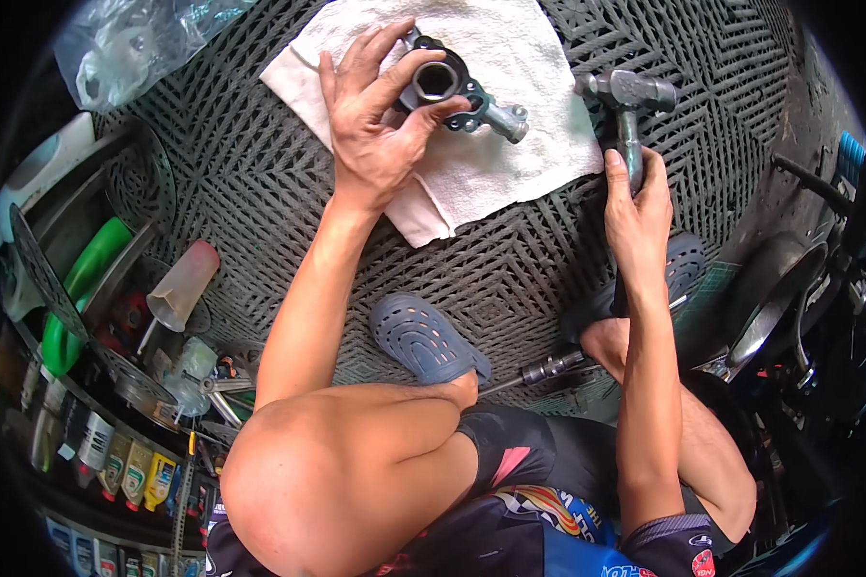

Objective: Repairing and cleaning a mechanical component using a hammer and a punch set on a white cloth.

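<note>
A dark metal pump-like housing [501,122] with a short pipe stub lies on a white towel [539,58]. My left hand [370,144] is curled round it, thumb and fingers about a silver metal ring or socket [435,81] on the housing. Whether that ring is a separate piece, I cannot tell. In my right hand [638,216] is a hammer [635,91], gripped by its handle, its steel head beside the towel's right edge. The hammer head is apart from the housing.
Grey patterned matting [231,183] covers the floor. A crumpled clear plastic bag [130,58] lies at the far left. Shelves on the left hold several bottles and a translucent cup [183,286]. By my feet lies a metal tool with a knurled barrel [551,366]. Dark machine parts stand at the right.
</note>
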Demonstrator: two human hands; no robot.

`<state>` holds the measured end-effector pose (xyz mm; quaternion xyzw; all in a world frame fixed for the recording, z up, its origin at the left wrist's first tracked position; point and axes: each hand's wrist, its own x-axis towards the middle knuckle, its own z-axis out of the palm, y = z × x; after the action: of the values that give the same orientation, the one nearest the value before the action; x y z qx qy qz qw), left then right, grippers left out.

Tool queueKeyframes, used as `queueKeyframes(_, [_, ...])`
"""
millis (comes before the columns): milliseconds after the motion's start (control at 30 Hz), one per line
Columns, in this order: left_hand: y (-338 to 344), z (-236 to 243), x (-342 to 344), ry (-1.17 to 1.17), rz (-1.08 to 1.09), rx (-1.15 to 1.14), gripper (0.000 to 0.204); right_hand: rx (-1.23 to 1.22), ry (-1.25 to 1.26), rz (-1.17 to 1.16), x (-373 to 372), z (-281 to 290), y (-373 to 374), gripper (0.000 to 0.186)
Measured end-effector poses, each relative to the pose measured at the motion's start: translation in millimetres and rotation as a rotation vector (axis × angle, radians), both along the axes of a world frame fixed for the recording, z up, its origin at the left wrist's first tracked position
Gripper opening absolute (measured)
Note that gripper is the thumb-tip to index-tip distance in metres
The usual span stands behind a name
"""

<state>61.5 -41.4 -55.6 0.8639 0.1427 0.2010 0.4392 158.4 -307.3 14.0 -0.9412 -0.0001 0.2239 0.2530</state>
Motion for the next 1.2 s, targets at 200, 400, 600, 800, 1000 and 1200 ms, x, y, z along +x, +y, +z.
queueKeyframes(200, [3,2,-1,0.001,-0.042,-0.030,0.046,0.012,0.057,-0.039,1,3,3,0.046])
queueKeyframes(400, [2,2,-1,-0.003,-0.039,-0.042,0.046,0.027,0.029,-0.039,0,-1,1,0.046])
queueKeyframes(600, [1,-3,-4,0.003,-0.029,-0.027,0.045,0.150,0.065,-0.057,1,8,4,0.040])
queueKeyframes(800, [-3,3,-1,0.029,-0.005,0.008,0.046,0.564,0.306,-0.106,-21,35,25,0.034])
queueKeyframes(1000, [-3,6,1,0.042,0.009,-0.002,0.046,0.663,0.361,0.014,-42,39,48,0.037])
queueKeyframes(1200, [-6,7,1,0.040,0.005,0.013,0.045,0.739,0.516,-0.007,-46,42,55,0.051])
